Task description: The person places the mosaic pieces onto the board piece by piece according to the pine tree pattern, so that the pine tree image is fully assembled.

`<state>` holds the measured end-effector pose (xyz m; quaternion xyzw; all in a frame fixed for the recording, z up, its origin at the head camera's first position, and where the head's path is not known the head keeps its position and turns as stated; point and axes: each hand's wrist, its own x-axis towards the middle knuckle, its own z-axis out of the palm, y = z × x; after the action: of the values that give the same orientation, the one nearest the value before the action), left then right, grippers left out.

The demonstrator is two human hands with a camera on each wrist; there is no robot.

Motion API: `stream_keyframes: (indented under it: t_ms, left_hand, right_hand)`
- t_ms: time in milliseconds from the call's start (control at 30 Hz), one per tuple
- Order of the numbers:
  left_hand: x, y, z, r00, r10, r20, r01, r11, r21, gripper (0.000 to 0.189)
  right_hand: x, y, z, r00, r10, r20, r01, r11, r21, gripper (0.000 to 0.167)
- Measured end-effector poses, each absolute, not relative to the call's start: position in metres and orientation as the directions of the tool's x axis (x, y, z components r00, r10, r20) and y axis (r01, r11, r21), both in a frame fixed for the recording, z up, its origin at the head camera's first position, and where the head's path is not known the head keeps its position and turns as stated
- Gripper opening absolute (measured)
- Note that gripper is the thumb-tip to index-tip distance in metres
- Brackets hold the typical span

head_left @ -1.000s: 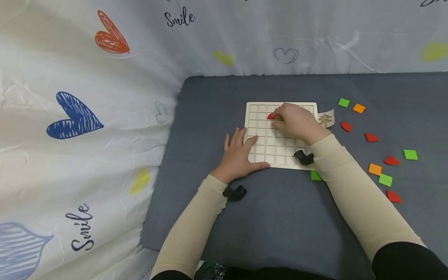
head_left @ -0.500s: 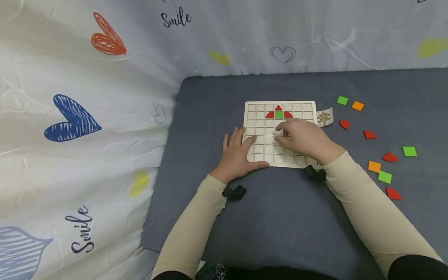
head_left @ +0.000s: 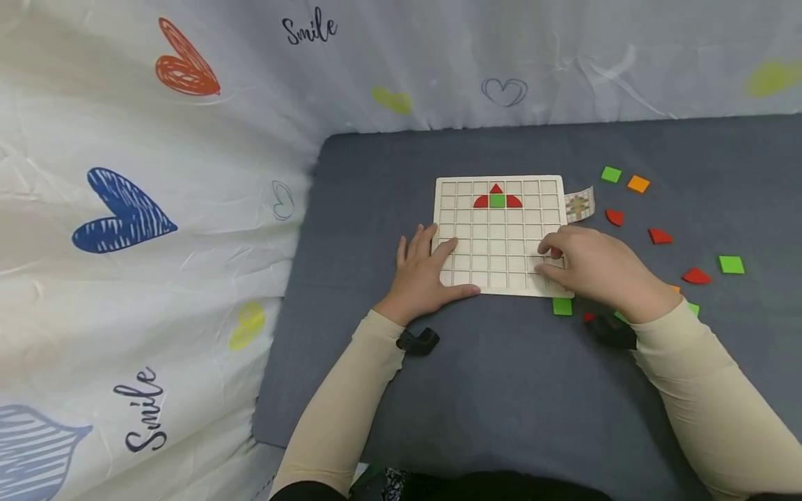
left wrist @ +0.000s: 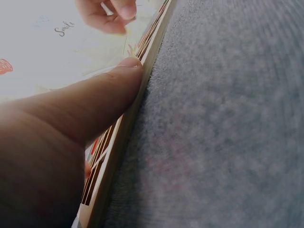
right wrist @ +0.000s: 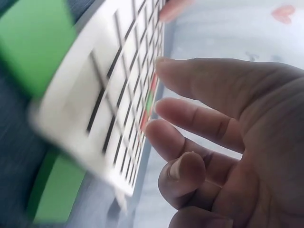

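A pale square grid board lies on the grey tabletop. In its far rows sit a red triangle, a green square tile below it, and a red quarter-round tile on the left and on the right. My left hand rests at the near left corner, fingers spread along the left side and thumb against the near edge. Over the board's right edge is my right hand, fingers loosely bent. In the right wrist view nothing shows between its thumb and fingertips.
A small printed pattern card sticks out from the board's right side. Several loose tiles lie right of it, among them an orange one and a red one. A green tile lies at the near edge. A printed curtain hangs behind.
My right hand has drawn back from the tiles in the far rows to the board's right edge, uncovering the red and green tiles. The left hand has stayed at its corner.
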<state>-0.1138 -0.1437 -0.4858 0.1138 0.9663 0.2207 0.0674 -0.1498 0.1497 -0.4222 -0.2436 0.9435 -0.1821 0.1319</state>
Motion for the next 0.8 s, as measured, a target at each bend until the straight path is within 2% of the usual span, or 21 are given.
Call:
stream_keyframes:
  t_ms: [333,800]
  left_hand:
    - [-0.115,-0.144,-0.485,-0.965,0.252,-0.074,0.194,0.874,0.446,0.099]
    - [-0.114,-0.143,-0.484,-0.964,0.256,-0.071,0.198,0.871,0.450,0.099]
  right_hand:
    - [-0.137,0.188,-0.428,-0.883,-0.440,-0.164,-0.347,0.847,-0.403,0.023]
    - [-0.105,0.221,-0.435,-0.893,-0.382,-0.239,-0.277,0.884,-0.376,0.045]
